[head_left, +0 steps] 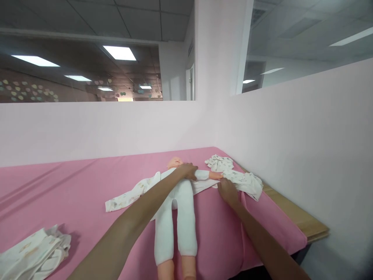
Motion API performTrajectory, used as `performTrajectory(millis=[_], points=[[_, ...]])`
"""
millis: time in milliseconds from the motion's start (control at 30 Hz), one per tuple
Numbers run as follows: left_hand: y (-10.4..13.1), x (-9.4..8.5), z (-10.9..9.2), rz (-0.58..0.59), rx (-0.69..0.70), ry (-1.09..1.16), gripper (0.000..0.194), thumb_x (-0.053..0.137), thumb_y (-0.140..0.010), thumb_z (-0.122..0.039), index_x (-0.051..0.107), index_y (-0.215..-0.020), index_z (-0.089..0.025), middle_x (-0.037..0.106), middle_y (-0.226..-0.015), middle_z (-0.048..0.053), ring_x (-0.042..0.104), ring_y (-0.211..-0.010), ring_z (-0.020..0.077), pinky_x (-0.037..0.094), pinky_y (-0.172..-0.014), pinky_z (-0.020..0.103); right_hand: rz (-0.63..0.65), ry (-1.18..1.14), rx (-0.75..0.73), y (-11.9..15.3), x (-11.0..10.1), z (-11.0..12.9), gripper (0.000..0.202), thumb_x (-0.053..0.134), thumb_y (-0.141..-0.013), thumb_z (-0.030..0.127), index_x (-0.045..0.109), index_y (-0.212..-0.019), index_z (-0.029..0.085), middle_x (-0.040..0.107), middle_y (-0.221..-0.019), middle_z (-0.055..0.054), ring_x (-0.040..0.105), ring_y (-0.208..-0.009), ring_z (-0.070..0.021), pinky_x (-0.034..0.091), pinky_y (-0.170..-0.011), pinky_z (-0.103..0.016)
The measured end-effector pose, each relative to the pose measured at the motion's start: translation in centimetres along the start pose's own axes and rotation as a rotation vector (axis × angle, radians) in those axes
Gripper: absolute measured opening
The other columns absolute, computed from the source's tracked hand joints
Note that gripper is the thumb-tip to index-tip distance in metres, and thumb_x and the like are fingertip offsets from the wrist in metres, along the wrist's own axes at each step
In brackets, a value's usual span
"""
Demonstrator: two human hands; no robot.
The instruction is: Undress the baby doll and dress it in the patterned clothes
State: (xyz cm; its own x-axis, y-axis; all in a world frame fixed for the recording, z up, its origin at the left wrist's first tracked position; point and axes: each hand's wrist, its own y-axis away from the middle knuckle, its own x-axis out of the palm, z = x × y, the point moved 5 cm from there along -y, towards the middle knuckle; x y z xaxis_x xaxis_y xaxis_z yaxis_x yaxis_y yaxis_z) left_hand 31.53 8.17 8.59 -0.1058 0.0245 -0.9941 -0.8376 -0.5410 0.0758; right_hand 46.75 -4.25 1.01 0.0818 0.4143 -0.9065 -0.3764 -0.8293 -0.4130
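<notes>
A doll with a white cloth body lies on its back on a pink sheet, its head at the far side. Beneath it a patterned white garment is spread, one sleeve stretched out to the left. My left hand rests at the doll's shoulder, fingers bent over its upper arm. The doll's arm points right, and my right hand is closed by the doll's hand, at the edge of the garment. What the fingertips of my right hand pinch is too small to tell.
Crumpled patterned cloth lies just right of my right hand. A folded patterned garment sits at the near left. The pink sheet covers a table with a bare wooden edge at right. White walls with windows stand behind.
</notes>
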Motion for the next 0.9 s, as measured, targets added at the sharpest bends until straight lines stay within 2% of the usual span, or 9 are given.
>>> performTrajectory(millis=[100, 233, 367, 467, 600, 733, 900], points=[[1.3, -0.1, 0.3, -0.013, 0.014, 0.021, 0.056, 0.062, -0.077, -0.051, 0.054, -0.123, -0.019, 0.055, -0.128, 0.017, 0.061, -0.105, 0.0318, 0.047, -0.083, 0.039, -0.045, 0.079, -0.049, -0.1, -1.3, -0.9, 0.029, 0.035, -0.09, 0.006, 0.06, -0.104, 0.009, 0.064, -0.1, -0.018, 0.058, -0.095, -0.0278, 0.037, -0.081, -0.036], [3.6, 0.5, 0.6, -0.005, 0.028, 0.07, 0.052, 0.061, -0.077, -0.048, 0.053, -0.12, -0.019, 0.066, -0.109, 0.013, 0.064, -0.095, 0.0293, 0.047, -0.073, 0.034, -0.102, 0.153, -0.099, -1.1, -4.0, -1.5, 0.029, 0.036, -0.088, 0.001, 0.06, -0.102, 0.01, 0.063, -0.097, -0.018, 0.057, -0.094, -0.0288, 0.036, -0.082, -0.037], [6.2, 0.8, 2.1, -0.034, 0.002, 0.125, 0.046, 0.06, -0.078, -0.043, 0.053, -0.116, -0.02, 0.068, -0.106, 0.012, 0.064, -0.089, 0.0287, 0.045, -0.068, 0.033, -0.153, 0.203, -0.091, -2.0, -7.2, -3.0, 0.03, 0.036, -0.088, 0.001, 0.059, -0.104, 0.009, 0.062, -0.099, -0.02, 0.054, -0.098, -0.0309, 0.034, -0.084, -0.039], [7.7, 0.4, 3.5, -0.072, -0.004, 0.178, 0.038, 0.056, -0.079, -0.04, 0.053, -0.112, -0.021, 0.067, -0.107, 0.011, 0.064, -0.089, 0.0269, 0.043, -0.067, 0.031, -0.165, 0.215, -0.086, -1.7, -8.7, -3.8, 0.032, 0.032, -0.09, 0.004, 0.058, -0.107, 0.008, 0.061, -0.103, -0.022, 0.052, -0.1, -0.0327, 0.033, -0.086, -0.041], [8.4, 0.0, 4.0, -0.106, 0.006, 0.243, 0.034, 0.058, -0.077, -0.04, 0.054, -0.106, -0.023, 0.068, -0.102, 0.008, 0.064, -0.086, 0.0258, 0.04, -0.064, 0.029, -0.068, 0.064, -0.057, -0.2, -8.1, -3.3, 0.026, 0.034, -0.092, 0.008, 0.059, -0.098, 0.012, 0.062, -0.101, -0.021, 0.053, -0.099, -0.0308, 0.034, -0.083, -0.04], [8.1, 0.3, 3.7, -0.127, 0.006, 0.276, 0.034, 0.06, -0.073, -0.038, 0.054, -0.103, -0.022, 0.067, -0.098, 0.008, 0.063, -0.082, 0.026, 0.037, -0.061, 0.029, 0.078, -0.121, -0.037, 1.7, -5.9, -1.8, 0.018, 0.041, -0.092, 0.022, 0.055, -0.08, 0.019, 0.064, -0.084, -0.007, 0.057, -0.077, -0.0201, 0.035, -0.068, -0.03], [8.0, 0.6, 4.1, -0.13, -0.021, 0.3, 0.033, 0.059, -0.073, -0.037, 0.053, -0.101, -0.022, 0.067, -0.095, 0.007, 0.063, -0.08, 0.0261, 0.036, -0.061, 0.03, 0.136, -0.342, 0.161, 2.2, -3.7, -0.9, 0.035, 0.046, -0.089, 0.045, 0.052, -0.065, 0.019, 0.061, -0.067, -0.007, 0.055, -0.064, -0.0199, 0.034, -0.061, -0.03]])
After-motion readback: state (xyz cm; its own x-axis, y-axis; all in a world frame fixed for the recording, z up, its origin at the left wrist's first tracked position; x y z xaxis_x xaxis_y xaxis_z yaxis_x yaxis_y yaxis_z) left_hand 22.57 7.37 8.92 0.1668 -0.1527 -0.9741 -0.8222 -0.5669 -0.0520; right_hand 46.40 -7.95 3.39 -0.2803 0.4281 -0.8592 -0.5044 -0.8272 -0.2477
